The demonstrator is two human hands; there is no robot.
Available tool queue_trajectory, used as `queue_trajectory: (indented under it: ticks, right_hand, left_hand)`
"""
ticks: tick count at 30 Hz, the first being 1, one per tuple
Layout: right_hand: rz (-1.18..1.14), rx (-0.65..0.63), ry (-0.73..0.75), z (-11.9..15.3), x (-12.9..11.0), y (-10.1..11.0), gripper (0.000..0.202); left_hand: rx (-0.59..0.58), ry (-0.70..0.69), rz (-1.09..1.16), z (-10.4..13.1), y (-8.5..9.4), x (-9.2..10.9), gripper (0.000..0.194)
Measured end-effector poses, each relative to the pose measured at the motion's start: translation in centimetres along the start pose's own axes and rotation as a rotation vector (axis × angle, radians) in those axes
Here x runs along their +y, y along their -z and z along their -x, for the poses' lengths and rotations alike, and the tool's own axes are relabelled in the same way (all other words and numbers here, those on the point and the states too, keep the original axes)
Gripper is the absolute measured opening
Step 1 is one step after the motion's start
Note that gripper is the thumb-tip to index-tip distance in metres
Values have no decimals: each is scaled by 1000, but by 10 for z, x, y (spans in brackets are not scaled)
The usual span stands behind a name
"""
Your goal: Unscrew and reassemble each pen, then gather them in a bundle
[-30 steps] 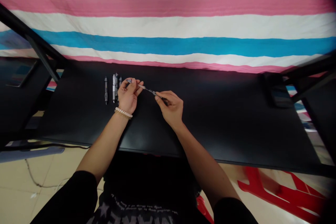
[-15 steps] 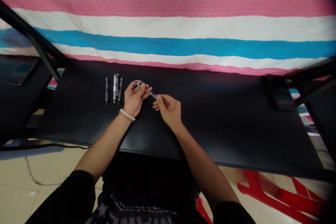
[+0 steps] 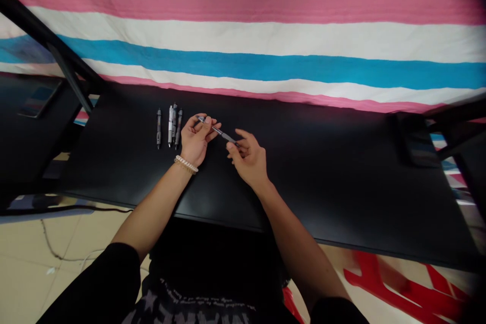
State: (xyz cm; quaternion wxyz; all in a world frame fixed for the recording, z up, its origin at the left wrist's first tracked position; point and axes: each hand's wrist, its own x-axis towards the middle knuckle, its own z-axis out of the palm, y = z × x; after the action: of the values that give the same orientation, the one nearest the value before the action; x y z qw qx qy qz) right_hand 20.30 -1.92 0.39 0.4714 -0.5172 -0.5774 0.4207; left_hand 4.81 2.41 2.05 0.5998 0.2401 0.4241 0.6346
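Above the black table, my left hand point(image 3: 196, 142) pinches the upper end of a grey and silver pen point(image 3: 227, 136) between thumb and fingers. The pen slants down to the right, its other end at the fingertips of my right hand point(image 3: 248, 157). That hand is slightly curled, its thumb and fingers around the pen's lower end. Left of my left hand, a dark pen point(image 3: 159, 129) lies by itself. Beside it a white and grey pen point(image 3: 170, 126) lies close against further dark pens point(image 3: 178, 129).
The black table point(image 3: 341, 177) has a striped cloth point(image 3: 266, 38) hanging behind it. A dark flat object point(image 3: 413, 139) lies at its right end. Black frame bars point(image 3: 70, 78) stand at the left. A red plastic stool point(image 3: 395, 283) is on the floor at the lower right.
My right hand has shifted slightly right and its fingers have loosened. More of the pen's grey lower part shows between the hands. The whole view has shifted a little.
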Motion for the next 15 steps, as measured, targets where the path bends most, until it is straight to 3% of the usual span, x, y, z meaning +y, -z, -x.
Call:
queue_trajectory:
  ticks: [8,11,15]
  right_hand:
    - [39,-49,44,1,-4,1,40]
    - [84,-126,60,2,-6,1,42]
    - [126,-130,106,1,-9,1,47]
  left_hand:
    - [-35,25,10,1,0,0,33]
    - [-106,89,47,3,-2,6,28]
    - [-234,182,194,9,-6,24,19]
